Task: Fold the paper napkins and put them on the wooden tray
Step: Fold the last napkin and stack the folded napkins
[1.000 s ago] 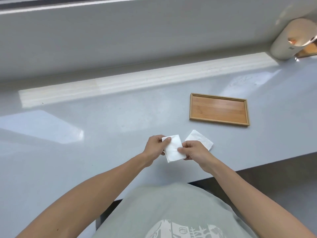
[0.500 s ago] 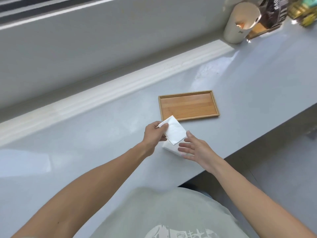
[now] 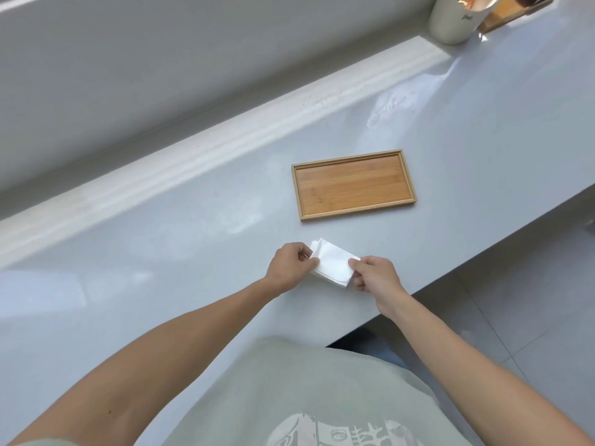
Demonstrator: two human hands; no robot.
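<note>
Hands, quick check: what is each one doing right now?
Left hand: pinches the left end of the white napkin.
Right hand: pinches the napkin's right end.

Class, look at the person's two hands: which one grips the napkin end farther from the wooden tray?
The left hand. It pinches the napkin at the end farther left of the tray; the right hand holds the opposite end.
</note>
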